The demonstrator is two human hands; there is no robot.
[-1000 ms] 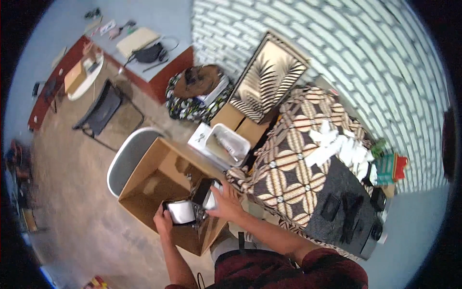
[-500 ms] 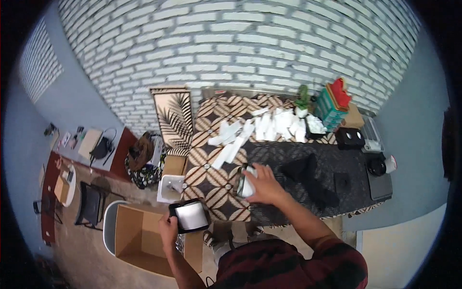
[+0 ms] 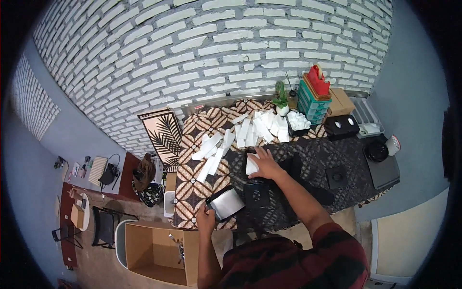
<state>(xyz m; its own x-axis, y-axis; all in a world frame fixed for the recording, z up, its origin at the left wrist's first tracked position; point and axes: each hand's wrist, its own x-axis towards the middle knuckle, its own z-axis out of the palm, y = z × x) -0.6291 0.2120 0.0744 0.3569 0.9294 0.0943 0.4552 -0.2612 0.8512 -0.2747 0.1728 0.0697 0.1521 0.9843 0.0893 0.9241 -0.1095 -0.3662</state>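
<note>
At frame centre on the patterned-cloth counter (image 3: 192, 188), the left hand (image 3: 206, 217) clasps a stiff, light grey-lidded black box (image 3: 225, 203) by its edge; the right hand (image 3: 263, 163) grasps a thin, bendable white card (image 3: 252, 164)

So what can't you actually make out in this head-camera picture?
- White object under the right hand: the hand covers most of it, so its kind is unclear.
- Grey, dark-edged flat object in the left hand: too small to tell what it is.
- Cardboard box: its contents are too small to identify.
- White pieces on the table: too small to tell their material.
</note>
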